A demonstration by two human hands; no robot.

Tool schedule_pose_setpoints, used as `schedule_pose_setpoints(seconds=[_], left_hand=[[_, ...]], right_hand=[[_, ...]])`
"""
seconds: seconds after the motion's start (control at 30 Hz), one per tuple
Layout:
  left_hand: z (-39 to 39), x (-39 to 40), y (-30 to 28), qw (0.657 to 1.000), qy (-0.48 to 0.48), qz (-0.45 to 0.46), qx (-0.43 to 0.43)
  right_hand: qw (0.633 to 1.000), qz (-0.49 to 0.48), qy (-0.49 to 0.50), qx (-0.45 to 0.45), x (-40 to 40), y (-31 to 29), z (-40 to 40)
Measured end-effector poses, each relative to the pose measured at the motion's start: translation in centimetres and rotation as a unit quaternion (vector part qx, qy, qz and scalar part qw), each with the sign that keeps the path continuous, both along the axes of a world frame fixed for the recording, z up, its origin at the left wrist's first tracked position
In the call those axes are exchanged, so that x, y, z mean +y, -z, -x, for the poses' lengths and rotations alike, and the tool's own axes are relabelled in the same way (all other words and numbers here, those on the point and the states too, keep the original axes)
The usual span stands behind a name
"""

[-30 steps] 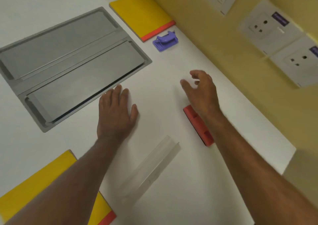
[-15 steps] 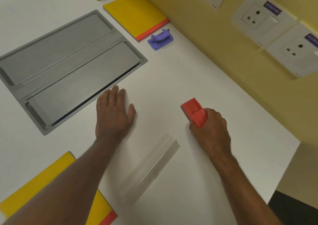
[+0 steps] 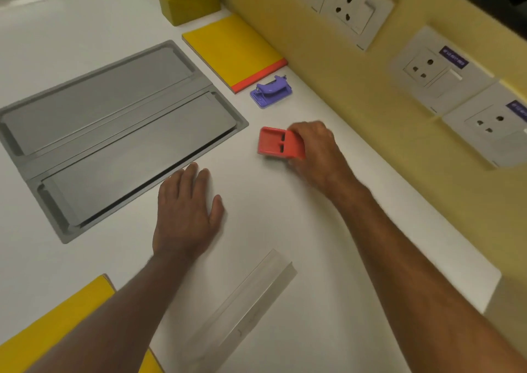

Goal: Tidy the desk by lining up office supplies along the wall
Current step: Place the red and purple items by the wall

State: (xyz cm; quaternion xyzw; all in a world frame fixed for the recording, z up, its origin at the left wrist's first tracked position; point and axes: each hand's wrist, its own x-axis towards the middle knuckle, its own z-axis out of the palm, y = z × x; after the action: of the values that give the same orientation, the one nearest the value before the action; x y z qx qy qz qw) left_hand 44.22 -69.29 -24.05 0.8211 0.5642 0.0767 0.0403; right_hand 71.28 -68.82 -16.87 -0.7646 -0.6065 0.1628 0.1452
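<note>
My right hand (image 3: 316,153) grips a flat red plastic office item (image 3: 278,144), holding it just above the white desk (image 3: 285,218), a little below the purple hole punch (image 3: 271,91). The punch sits by the yellow wall (image 3: 356,110), next to a yellow notepad with a red edge (image 3: 233,50) and a yellow-green pen holder (image 3: 185,1). My left hand (image 3: 186,215) rests flat on the desk, fingers straight. A clear plastic ruler (image 3: 242,312) lies diagonally near the front. A second yellow notepad (image 3: 57,321) lies at the front left, partly under my left forearm.
A grey metal cable hatch (image 3: 108,133) is set into the desk on the left. Several wall sockets (image 3: 427,70) line the yellow wall. The desk's right edge (image 3: 496,281) ends near the front right.
My right hand came back from near the wall, took hold of the red item and carried it up toward the purple hole punch, turning it. My left hand stayed flat on the desk.
</note>
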Motion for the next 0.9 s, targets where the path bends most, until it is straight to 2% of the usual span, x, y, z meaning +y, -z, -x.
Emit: schedule_pose_setpoints(seconds=[0.23, 0.4, 0.7, 0.9], left_hand=[[0.0, 0.1, 0.3, 1.0, 0.002, -0.003, -0.009], [0.1, 0.2, 0.3, 1.0, 0.002, 0.004, -0.006], [0.1, 0.2, 0.3, 1.0, 0.002, 0.012, 0.001], [0.0, 0.2, 0.1, 1.0, -0.001, 0.02, 0.005]], right_hand=[[0.986, 0.003, -0.107, -0.127, 6.1, -0.3, -2.9], [0.978, 0.028, -0.129, -0.162, 8.1, -0.8, -3.7], [0.974, 0.056, -0.146, -0.162, 9.3, -0.3, -3.8], [0.986, 0.034, -0.115, -0.112, 8.8, 0.5, -3.6]])
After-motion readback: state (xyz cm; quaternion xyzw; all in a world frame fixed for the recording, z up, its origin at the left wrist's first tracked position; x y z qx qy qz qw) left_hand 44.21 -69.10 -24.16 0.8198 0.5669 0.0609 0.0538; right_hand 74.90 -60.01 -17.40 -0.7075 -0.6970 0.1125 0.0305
